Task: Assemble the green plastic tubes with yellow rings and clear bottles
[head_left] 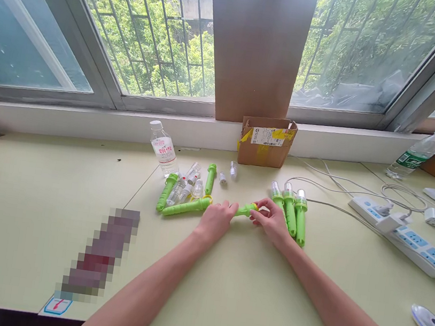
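Green tube [243,210] btwn L hand [218,216] & R hand [271,219], L curled round one end, R pinching yellow-rimmed end

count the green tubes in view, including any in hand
7: one green tube between the left hand and right hand, three tubes to the left, three beside the right hand. The box may hide more.

The one camera sits on the person's head, at the near side of the table [238,301], and looks forward and down toward the cardboard box [264,154]. The view's centre falls just left of the box and lower. The left hand [217,218] and right hand [271,220] are nearer the lens than the box; the windows [159,30] rise beyond it.
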`<act>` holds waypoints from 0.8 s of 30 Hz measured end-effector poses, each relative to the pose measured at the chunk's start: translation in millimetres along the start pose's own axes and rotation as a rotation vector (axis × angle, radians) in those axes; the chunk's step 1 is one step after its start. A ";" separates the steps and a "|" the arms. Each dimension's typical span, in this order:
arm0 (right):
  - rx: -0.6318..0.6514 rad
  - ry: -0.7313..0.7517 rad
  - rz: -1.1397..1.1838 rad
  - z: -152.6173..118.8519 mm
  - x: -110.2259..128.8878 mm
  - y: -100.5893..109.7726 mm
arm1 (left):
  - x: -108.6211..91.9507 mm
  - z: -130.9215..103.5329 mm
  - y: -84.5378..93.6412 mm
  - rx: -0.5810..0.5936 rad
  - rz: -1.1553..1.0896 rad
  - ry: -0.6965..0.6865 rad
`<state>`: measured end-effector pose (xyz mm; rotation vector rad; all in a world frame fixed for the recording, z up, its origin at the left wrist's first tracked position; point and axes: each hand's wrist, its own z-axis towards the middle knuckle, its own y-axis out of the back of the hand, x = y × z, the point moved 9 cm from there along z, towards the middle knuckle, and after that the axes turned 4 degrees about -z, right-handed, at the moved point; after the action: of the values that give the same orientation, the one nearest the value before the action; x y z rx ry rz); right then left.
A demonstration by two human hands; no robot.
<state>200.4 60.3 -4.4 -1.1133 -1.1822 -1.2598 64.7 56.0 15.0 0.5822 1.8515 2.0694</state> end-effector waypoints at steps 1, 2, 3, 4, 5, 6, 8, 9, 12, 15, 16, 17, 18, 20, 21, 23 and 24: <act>-0.001 0.001 -0.007 0.0 0.0 0.2 | -0.1 -0.1 -1.4 0.010 -0.009 0.007; -0.001 0.002 -0.015 0.0 0.0 0.3 | 0.0 -0.2 -2.8 0.023 -0.018 0.015; 0.000 0.002 -0.022 0.1 0.0 0.4 | 0.3 -0.2 -4.0 0.036 -0.028 0.025; 0.002 0.002 -0.029 0.3 0.0 0.3 | 0.6 -0.2 -5.0 0.048 -0.039 0.035; 0.006 0.004 -0.034 0.5 0.1 0.0 | 1.0 -0.2 -5.4 0.057 -0.053 0.045; 0.008 0.008 -0.040 0.7 0.5 -0.3 | 1.5 -0.2 -5.6 0.064 -0.069 0.055; 0.007 0.026 -0.050 0.9 2.5 -0.6 | 2.4 -0.3 -5.6 0.078 -0.111 0.074; 0.002 0.041 -0.056 0.8 4.2 -0.5 | 2.6 -0.4 -5.6 0.086 -0.135 0.082; -0.010 0.094 -0.077 -0.1 9.9 0.0 | 3.0 -0.6 -5.5 0.102 -0.200 0.093; 0.005 0.120 -0.081 -1.2 12.6 -1.0 | 4.3 -0.3 -3.7 0.085 -0.249 0.092; 0.013 0.123 -0.080 -1.4 12.8 -1.4 | 5.2 -0.1 -3.1 0.076 -0.264 0.092; 0.023 0.127 -0.079 -1.5 12.9 -1.9 | 6.2 -0.1 -2.7 0.068 -0.279 0.093; 0.034 0.132 -0.080 -1.6 13.2 -2.6 | 7.1 -0.1 -2.3 0.062 -0.295 0.093; 0.061 0.144 -0.083 -1.7 13.9 -4.8 | 8.9 -0.4 -1.5 0.048 -0.330 0.095; 0.075 0.149 -0.086 -1.9 14.4 -6.2 | 9.7 -0.7 -0.9 0.041 -0.351 0.097; 0.088 0.158 -0.100 -2.2 15.4 -8.5 | 10.9 -1.4 0.6 0.029 -0.401 0.102; 0.082 0.162 -0.110 -2.4 16.0 -8.8 | 11.3 -1.7 1.2 0.025 -0.430 0.104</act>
<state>191.0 56.3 10.9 -0.8789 -1.1742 -1.3467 54.1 59.8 17.2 0.0675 1.8617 1.8190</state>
